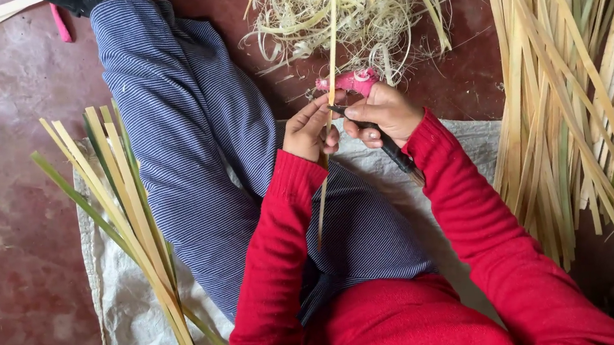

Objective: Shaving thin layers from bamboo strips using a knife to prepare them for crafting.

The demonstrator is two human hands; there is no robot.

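A worn, dark red cement floor (13, 229) carries a crumpled white woven sack (126, 309). On the right lies a big heap of flat, pale yellow-green bamboo strips (570, 112), too many to count and cut off by the frame; a smaller bundle (136, 230) lies left. A tangle of curly pale shavings (372, 3) sits ahead. The left hand (307, 130) pinches one long thin bamboo strip (329, 47) over the lap; the right hand (385, 112) is closed around a dark knife (398, 156), its blade mostly hidden.
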